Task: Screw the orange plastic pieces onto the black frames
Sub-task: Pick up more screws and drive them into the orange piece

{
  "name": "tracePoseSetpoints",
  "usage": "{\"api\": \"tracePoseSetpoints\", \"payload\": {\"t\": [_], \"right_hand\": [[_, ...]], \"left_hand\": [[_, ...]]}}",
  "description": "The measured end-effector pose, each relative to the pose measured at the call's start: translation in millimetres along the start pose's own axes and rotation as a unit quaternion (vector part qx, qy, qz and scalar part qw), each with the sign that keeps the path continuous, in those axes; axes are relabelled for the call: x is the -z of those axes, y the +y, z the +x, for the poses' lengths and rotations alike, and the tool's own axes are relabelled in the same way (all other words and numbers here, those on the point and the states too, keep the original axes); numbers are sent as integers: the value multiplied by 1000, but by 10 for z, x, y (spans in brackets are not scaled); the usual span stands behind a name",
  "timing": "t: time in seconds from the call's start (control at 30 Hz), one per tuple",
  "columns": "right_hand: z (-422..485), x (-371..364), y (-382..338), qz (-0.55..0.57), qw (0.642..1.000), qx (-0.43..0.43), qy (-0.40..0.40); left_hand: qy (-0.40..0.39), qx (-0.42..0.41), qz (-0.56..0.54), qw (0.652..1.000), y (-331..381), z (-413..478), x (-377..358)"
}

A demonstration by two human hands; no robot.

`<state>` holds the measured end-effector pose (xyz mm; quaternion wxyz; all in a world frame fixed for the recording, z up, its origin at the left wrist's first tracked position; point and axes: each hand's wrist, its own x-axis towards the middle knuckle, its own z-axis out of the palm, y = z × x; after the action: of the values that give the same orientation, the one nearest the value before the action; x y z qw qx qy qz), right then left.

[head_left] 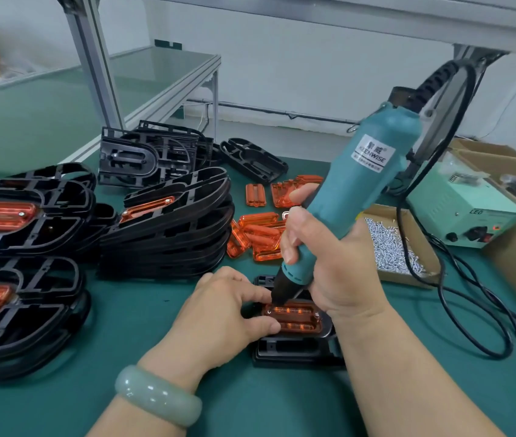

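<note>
My right hand (329, 257) grips a teal electric screwdriver (354, 184), held tilted with its black tip down at the upper left corner of an orange plastic piece (297, 320). That piece lies on a black frame (294, 351) on the green mat in front of me. My left hand (228, 313) pinches the left end of the orange piece, thumb below and fingers above, holding it on the frame. Screws show at both ends of the piece.
Stacks of black frames with orange pieces fitted (168, 228) fill the left. Bare black frames (152, 156) lie behind. Loose orange pieces (256, 238) sit mid-table. A cardboard tray of screws (389, 247), a power supply box (465, 212) and cables (471, 313) are at right.
</note>
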<state>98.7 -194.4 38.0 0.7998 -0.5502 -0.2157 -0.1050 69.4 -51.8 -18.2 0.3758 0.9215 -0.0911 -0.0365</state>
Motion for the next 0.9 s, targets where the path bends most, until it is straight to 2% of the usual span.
{"api": "tracePoseSetpoints", "payload": {"t": [0.13,0.37,0.53,0.7,0.8,0.9], "right_hand": [[28,46,-9,22,999,-14,24],[9,25,-16,22,1000,-6,-8],[-26,29,-45,8,1000,-5,14],[41,-82,-225,-18,999,29,-33],[149,-37,-379,-10,998,54,14],[149,192,-441,48,995,18,90]], "left_hand": [[-1,7,-6,1000,7,8,0],[0,8,6,1000,-14,25,-23],[-2,8,4,1000,-9,25,-25],[-14,4,11,1000,43,14,2],[-15,5,5,1000,46,-3,13],[-26,6,13,1000,62,-8,31]]}}
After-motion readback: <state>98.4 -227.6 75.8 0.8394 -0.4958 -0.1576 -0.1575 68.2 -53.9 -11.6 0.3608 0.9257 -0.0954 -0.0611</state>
